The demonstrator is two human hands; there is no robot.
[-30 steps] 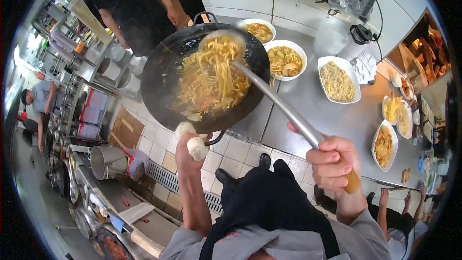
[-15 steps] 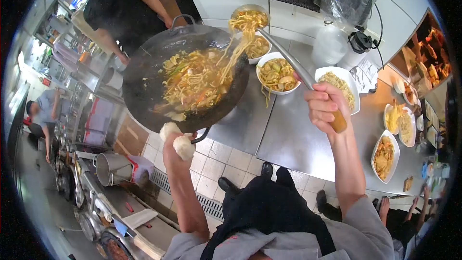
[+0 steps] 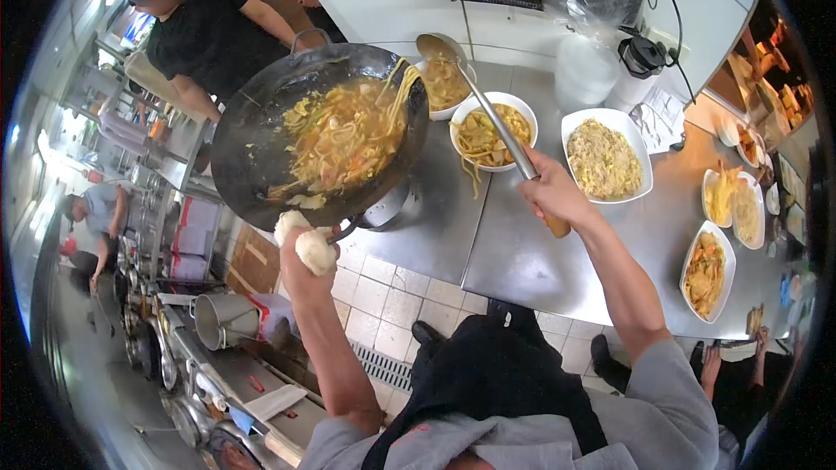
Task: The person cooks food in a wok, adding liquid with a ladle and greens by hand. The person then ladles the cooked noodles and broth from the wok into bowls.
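Observation:
My left hand [image 3: 300, 252] grips the near handle of a large dark wok [image 3: 239, 152] through a white cloth [image 3: 315, 251]. The wok is held up, tilted toward the bowls, with noodles and vegetables in broth [image 3: 344, 144] inside. A few noodles hang over its right rim. My right hand [image 3: 555, 189] is closed around the wooden-ended handle of a ladle [image 3: 496, 117]. The ladle's bowl is tipped over the far bowl of noodles [image 3: 446, 90]. Nearer, a second white bowl of noodles [image 3: 495, 130] has strands trailing over its edge.
A square dish of fried rice [image 3: 605, 159] stands to the right. Further right are a dish of stir-fried food [image 3: 707, 274] and other plates. Behind are stacked plastic tubs [image 3: 585, 70]. A person in black [image 3: 213, 30] stands beyond the wok; another works at far left.
The ladle has come down and tipped over the far bowl; the noodles it carried are out of it. The wok has shifted slightly left, and my right hand has moved left and lower.

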